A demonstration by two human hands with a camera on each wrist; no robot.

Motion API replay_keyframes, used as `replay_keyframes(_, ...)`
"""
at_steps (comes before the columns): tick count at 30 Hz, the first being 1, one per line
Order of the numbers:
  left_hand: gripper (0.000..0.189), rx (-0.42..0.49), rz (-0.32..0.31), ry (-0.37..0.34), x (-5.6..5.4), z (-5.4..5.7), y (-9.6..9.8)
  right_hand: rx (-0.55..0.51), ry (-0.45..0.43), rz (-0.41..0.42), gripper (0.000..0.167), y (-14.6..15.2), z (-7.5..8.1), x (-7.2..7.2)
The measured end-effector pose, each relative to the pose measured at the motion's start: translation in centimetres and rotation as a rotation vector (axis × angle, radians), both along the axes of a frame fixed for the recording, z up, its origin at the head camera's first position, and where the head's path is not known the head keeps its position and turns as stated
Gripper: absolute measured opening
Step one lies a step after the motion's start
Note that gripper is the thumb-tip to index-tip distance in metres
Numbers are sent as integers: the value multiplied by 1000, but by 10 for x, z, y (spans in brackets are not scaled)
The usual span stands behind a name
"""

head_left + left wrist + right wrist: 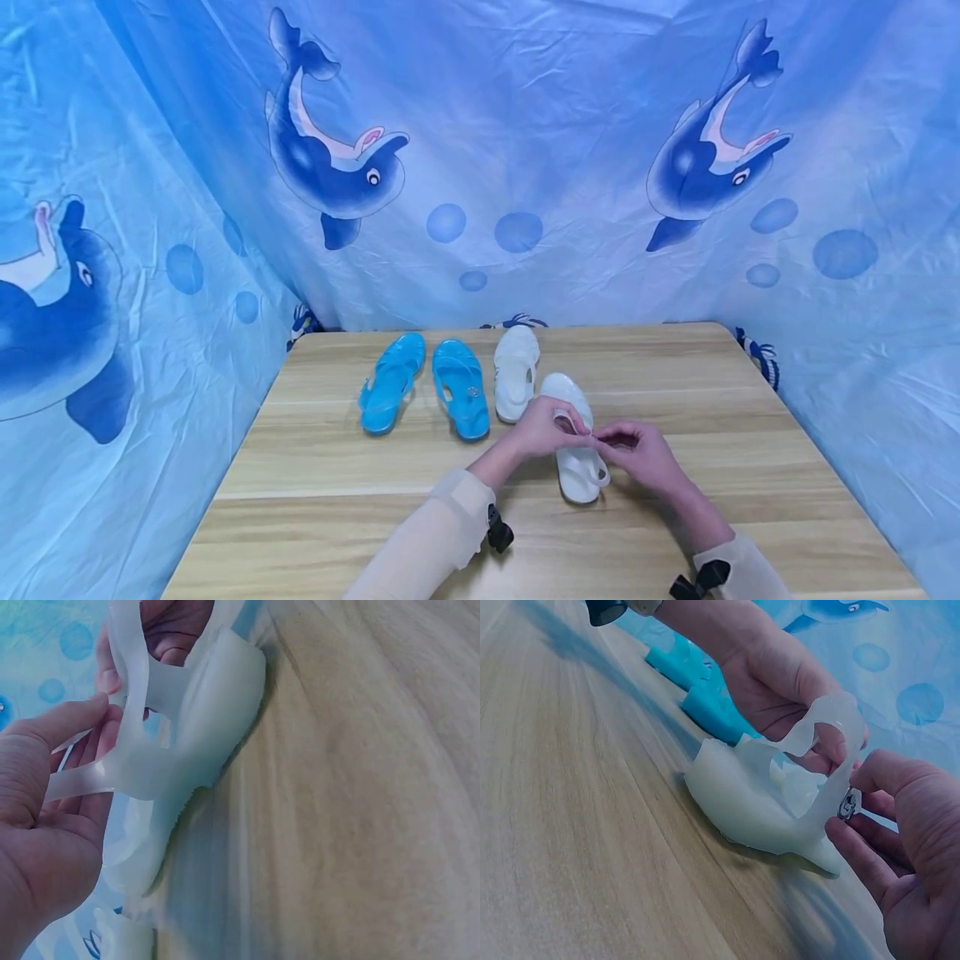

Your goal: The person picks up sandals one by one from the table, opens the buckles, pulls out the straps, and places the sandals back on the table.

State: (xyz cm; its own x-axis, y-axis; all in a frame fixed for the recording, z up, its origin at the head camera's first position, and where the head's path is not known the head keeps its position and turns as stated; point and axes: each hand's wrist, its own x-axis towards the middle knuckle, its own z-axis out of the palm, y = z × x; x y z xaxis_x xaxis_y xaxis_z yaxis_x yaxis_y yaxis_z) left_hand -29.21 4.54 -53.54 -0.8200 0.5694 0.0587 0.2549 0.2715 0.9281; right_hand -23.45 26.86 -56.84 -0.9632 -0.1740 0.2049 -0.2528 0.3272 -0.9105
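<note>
A white jelly sandal (579, 487) lies on the table, sole down, toe pointing away. My left hand (547, 429) comes from its left side and pinches its strap with thumb and fingers. From the right, my right hand (641, 454) pinches the same strap, and the fingertips of both hands nearly meet. In the right wrist view, a small metal buckle (848, 803) sits on the strap between the right thumb and fingers. The left wrist view shows a side strap of the sandal (217, 712) passing across the left hand's fingers. Part of the strap is hidden behind the fingers.
The other white sandal (516, 371) lies just behind and to the left. Further left are two blue sandals, one (392, 383) angled and one (461, 387) beside it. Dolphin-printed blue cloth (480, 167) hangs behind the wooden table (315, 467) and on both sides.
</note>
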Motion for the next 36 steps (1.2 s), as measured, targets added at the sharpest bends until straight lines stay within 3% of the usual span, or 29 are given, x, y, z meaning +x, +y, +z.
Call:
replay_keyframes(15, 13, 140, 32, -6, 4, -16, -2, -78, 43, 17, 15, -2, -8, 1)
replay_keyframes(25, 15, 205, 71, -76, 6, -22, 1, -148, 41, 20, 18, -3, -12, -1)
replay_keyframes(36, 14, 165, 58, -39, 3, -17, 0, -171, -42, -42, 22, -1, -10, 2)
